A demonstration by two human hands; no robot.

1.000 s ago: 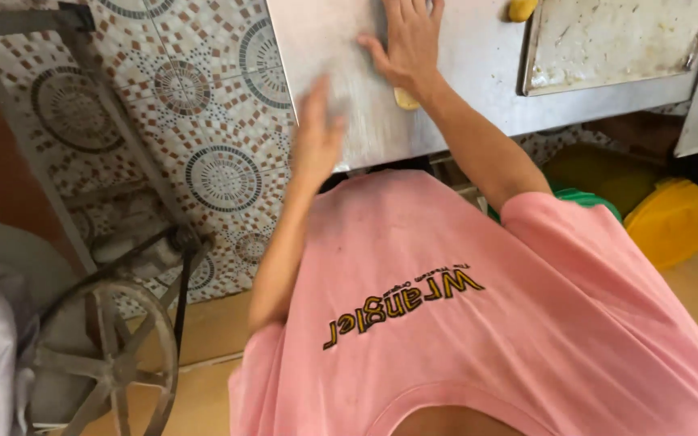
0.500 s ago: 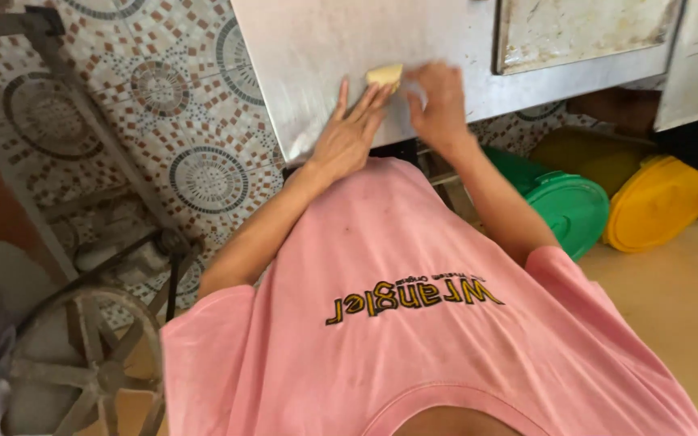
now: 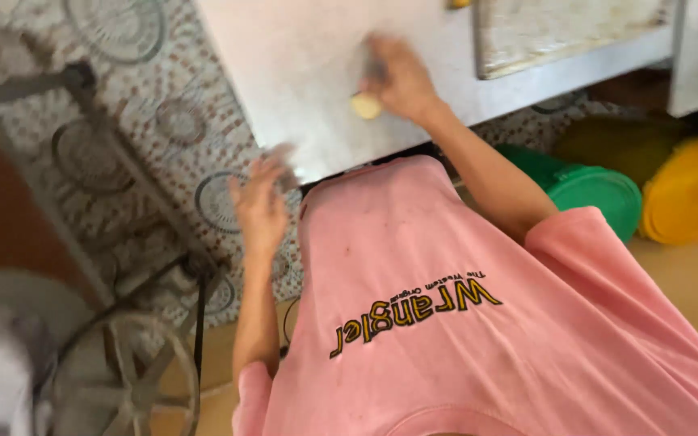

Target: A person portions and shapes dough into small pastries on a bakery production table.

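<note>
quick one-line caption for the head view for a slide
Right hand rests on a pale dough lump on the steel worktop; the blurred left hand hangs off the table edge.

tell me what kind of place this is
Likely a small food-prep workshop or bakery: a floured metal worktable, a pale dough lump under the right hand, and lidded plastic tubs on the floor.

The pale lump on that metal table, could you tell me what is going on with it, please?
A person in a pink shirt stands at a grey metal table. Their right hand rests on the tabletop, with a small pale yellowish lump at its fingers; motion blur hides whether it is gripped. Their left hand hangs off the table's near edge, over the patterned tile floor, fingers spread and holding nothing. A green tub and a yellow tub lie under the table.
</note>
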